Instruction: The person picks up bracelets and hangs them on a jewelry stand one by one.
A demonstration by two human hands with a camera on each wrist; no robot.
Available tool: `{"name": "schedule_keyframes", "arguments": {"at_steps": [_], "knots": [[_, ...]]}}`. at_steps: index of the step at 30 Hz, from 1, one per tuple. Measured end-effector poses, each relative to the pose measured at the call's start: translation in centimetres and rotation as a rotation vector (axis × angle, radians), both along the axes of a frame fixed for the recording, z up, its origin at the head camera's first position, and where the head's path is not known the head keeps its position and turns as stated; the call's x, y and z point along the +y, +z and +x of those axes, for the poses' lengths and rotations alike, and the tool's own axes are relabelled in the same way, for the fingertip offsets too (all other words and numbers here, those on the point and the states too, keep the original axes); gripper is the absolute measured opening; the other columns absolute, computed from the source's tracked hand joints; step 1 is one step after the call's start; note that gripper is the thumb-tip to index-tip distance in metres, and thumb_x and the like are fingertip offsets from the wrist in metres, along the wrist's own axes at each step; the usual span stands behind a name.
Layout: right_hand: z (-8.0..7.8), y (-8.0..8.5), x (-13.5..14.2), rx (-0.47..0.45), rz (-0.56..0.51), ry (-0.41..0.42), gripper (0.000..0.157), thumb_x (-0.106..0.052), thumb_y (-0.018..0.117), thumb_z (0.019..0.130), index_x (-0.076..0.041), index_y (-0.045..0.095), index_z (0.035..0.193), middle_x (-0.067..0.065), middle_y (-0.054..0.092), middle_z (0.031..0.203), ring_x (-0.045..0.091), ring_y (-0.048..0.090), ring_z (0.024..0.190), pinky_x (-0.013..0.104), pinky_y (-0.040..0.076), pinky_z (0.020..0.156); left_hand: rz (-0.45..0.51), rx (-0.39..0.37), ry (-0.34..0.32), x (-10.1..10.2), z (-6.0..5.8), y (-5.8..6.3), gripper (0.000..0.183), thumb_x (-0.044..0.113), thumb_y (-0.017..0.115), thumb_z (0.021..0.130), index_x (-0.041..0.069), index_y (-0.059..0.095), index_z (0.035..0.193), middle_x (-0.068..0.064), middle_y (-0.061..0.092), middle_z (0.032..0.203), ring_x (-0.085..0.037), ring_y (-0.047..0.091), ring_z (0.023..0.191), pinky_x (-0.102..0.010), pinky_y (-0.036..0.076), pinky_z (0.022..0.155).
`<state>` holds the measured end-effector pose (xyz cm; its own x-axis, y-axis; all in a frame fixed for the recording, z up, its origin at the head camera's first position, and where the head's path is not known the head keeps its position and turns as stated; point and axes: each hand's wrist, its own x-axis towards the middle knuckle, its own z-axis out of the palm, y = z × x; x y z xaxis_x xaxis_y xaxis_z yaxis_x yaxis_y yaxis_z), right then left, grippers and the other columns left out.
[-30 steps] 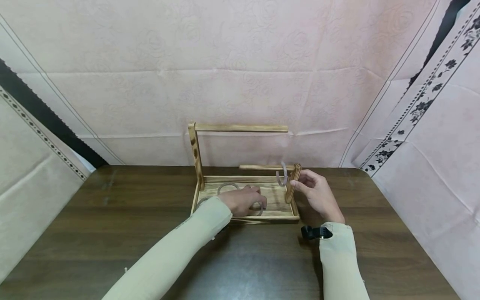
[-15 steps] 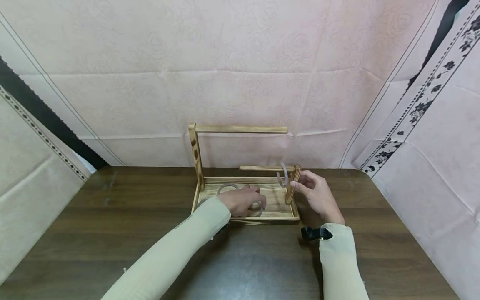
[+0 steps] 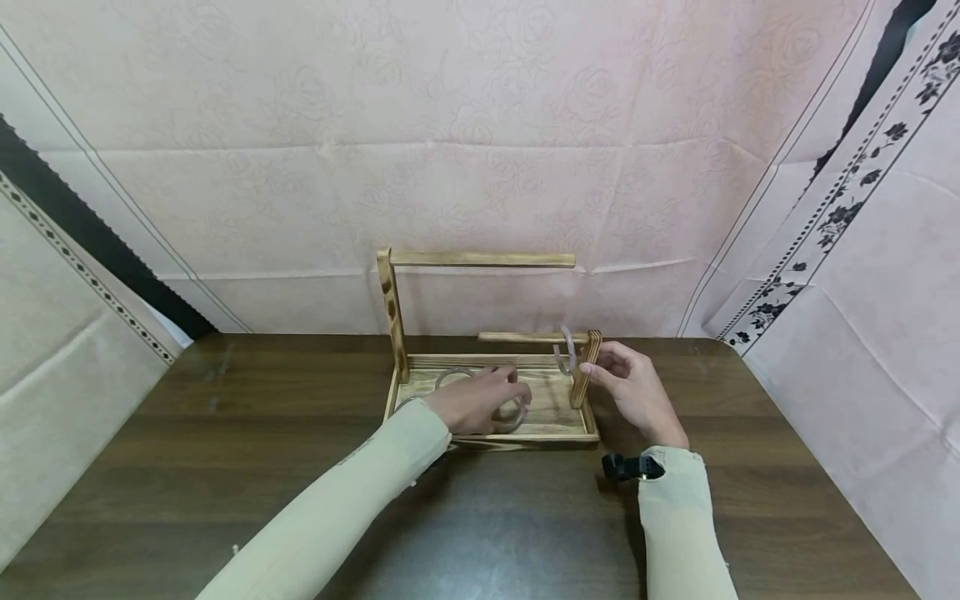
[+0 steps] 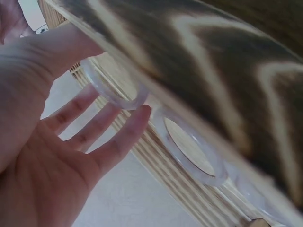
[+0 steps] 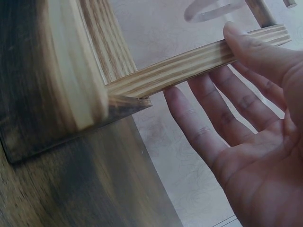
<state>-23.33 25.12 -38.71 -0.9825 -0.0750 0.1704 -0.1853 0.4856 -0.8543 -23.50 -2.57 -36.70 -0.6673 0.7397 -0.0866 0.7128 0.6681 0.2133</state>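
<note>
My left hand (image 3: pixel 476 402) reaches over the front wall of a wooden jewelry stand's tray (image 3: pixel 540 437). Its thumb and fingers close around the edges of a pale translucent bangle (image 4: pixel 127 104); the thumb tip is hidden behind the tray wall in the left wrist view. More bangles lie to the left in the tray, one of them (image 4: pixel 182 158) beside my fingertips. At the stand's right end, my right hand (image 3: pixel 636 390) grips the short wooden post (image 5: pixel 175 67) between thumb and fingers. Another bangle (image 3: pixel 572 348) hangs on the lower rod (image 3: pixel 517 337) near that post.
A taller post (image 3: pixel 393 317) at the stand's left carries the upper rod (image 3: pixel 483 260), whose right end is free. The stand sits near the far edge of a brown wooden table (image 3: pixel 300 417). Behind it hangs a pale patterned cloth (image 3: pixel 480 167).
My left hand has shifted slightly left, its fingers and thumb now spread around the bangle's edge. My right hand stays on the post, and the hanging bangle keeps its place.
</note>
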Motion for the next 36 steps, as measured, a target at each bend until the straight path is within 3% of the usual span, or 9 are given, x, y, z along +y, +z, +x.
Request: {"name": "schedule_keyframes", "arguments": {"at_steps": [10, 18, 23, 31, 34, 36], "knots": [[0.0, 0.0, -0.1, 0.003, 0.005, -0.003, 0.033, -0.032, 0.070, 0.098, -0.009, 0.067, 0.121, 0.015, 0.071, 0.115, 0.017, 0.067, 0.101, 0.024, 0.054, 0.085, 0.068, 0.146, -0.032, -1.0, -0.1, -0.8, 0.043, 0.012, 0.074, 0.091, 0.026, 0.062, 0.130, -0.004, 0.053, 0.135, -0.027, 0.053, 0.123, -0.037, 0.059, 0.080], [0.1, 0.2, -0.1, 0.007, 0.000, -0.003, 0.031, -0.030, 0.071, 0.098, -0.009, 0.067, 0.121, 0.012, 0.072, 0.112, 0.016, 0.068, 0.100, 0.022, 0.054, 0.085, 0.134, 0.309, -0.055, -1.4, -0.2, -1.2, 0.052, 0.013, 0.079, 0.086, 0.023, 0.058, 0.133, -0.011, 0.054, 0.134, -0.040, 0.056, 0.121, -0.037, 0.062, 0.074], [0.1, 0.2, -0.2, 0.010, -0.004, -0.002, 0.030, -0.029, 0.071, 0.098, -0.009, 0.067, 0.120, 0.012, 0.072, 0.110, 0.018, 0.068, 0.100, 0.023, 0.054, 0.084, 0.123, 0.340, -0.038, -1.6, -0.1, -1.2, 0.070, 0.013, 0.087, 0.076, 0.027, 0.055, 0.138, -0.010, 0.052, 0.139, -0.036, 0.054, 0.124, -0.034, 0.061, 0.078], [0.0, 0.0, -0.1, 0.013, -0.011, 0.001, 0.030, -0.029, 0.071, 0.098, -0.009, 0.067, 0.120, 0.015, 0.071, 0.111, 0.015, 0.068, 0.097, 0.023, 0.054, 0.083, 0.152, 0.358, -0.012, -1.4, 0.2, -1.4, 0.077, 0.016, 0.089, 0.075, 0.030, 0.053, 0.142, -0.006, 0.047, 0.145, -0.031, 0.050, 0.129, -0.027, 0.060, 0.073], [0.0, 0.0, 0.0, 0.013, -0.008, 0.000, 0.031, -0.030, 0.071, 0.098, -0.009, 0.067, 0.120, 0.015, 0.071, 0.111, 0.015, 0.067, 0.097, 0.023, 0.054, 0.083, 0.196, 0.341, 0.011, -1.4, 0.2, -1.4, 0.074, 0.017, 0.088, 0.077, 0.029, 0.054, 0.142, -0.007, 0.046, 0.146, -0.037, 0.047, 0.135, -0.039, 0.060, 0.090], [0.0, 0.0, 0.0, 0.014, -0.007, -0.001, 0.031, -0.030, 0.071, 0.098, -0.009, 0.067, 0.120, 0.015, 0.071, 0.111, 0.015, 0.067, 0.097, 0.023, 0.054, 0.083, 0.234, 0.329, 0.020, -1.5, 0.2, -1.3, 0.071, 0.017, 0.088, 0.078, 0.027, 0.055, 0.141, -0.008, 0.046, 0.146, -0.040, 0.045, 0.137, -0.049, 0.053, 0.106]]}}
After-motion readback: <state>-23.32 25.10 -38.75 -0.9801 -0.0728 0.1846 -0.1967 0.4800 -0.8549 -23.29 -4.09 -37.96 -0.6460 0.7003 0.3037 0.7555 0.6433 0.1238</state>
